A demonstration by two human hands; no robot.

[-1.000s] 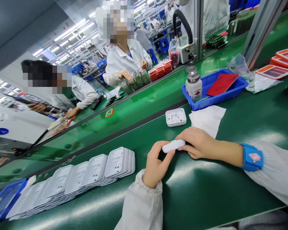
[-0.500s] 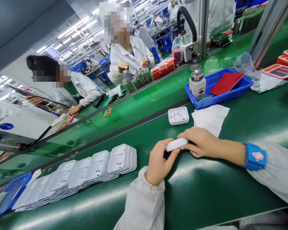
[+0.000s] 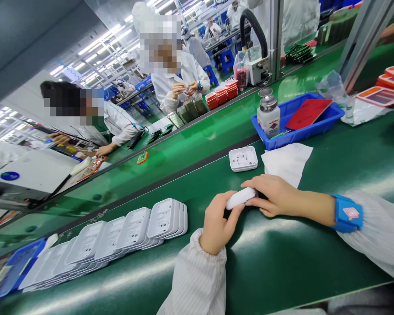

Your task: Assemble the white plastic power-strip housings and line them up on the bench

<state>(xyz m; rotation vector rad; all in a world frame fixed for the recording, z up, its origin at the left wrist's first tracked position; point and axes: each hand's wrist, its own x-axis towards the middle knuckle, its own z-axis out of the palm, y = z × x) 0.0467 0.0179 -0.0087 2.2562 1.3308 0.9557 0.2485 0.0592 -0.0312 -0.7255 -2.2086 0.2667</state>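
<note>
Between both hands I hold a white plastic casing (image 3: 240,198), raised above the green work surface. My left hand (image 3: 217,221) pinches its left end with thumb and fingers. At its right end, my right hand (image 3: 268,194) grips it the same way, fingers over the top and thumb below. The casing's far face is hidden from me. Just beyond the hands lies another white casing (image 3: 243,159), its moulded inside facing up. A white cloth or paper sheet (image 3: 287,164) is beside it, behind my right hand.
Stacked white plastic shells (image 3: 133,227) spread along the left. A blue tray (image 3: 302,120) holds a pump bottle (image 3: 268,116) and a red sheet (image 3: 308,114). Orange-framed panels (image 3: 381,96) lie far right. Across the green belt (image 3: 197,135), two co-workers sit; an orange-edged circuit board (image 3: 142,158) rests on it.
The casing has tilted slightly between my hands, showing more of its broad face. The small circuit board on the belt has shifted left. The co-worker opposite has brought both hands together.
</note>
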